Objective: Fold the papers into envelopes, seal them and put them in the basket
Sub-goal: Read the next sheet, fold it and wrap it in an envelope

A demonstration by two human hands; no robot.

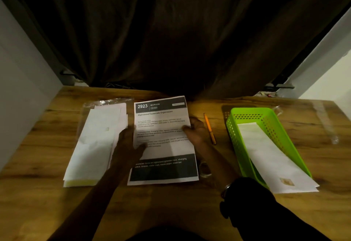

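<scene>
A printed sheet of paper [163, 142] with dark bands at top and bottom is held over the middle of the wooden table [47, 145]. My left hand [129, 142] grips its left edge and my right hand [195, 131] grips its right edge. To the left lies a stack of white envelopes [95, 145], partly on a clear plastic wrapper. A bright green perforated basket [266, 121] stands to the right, with a long white envelope [273, 157] lying in it and sticking out over its near end.
An orange pen [209, 128] lies between the sheet and the basket. A small roll of clear tape [205, 168] sits by my right wrist. A clear plastic sleeve [326, 125] lies at the far right. A dark curtain [171, 41] hangs behind the table.
</scene>
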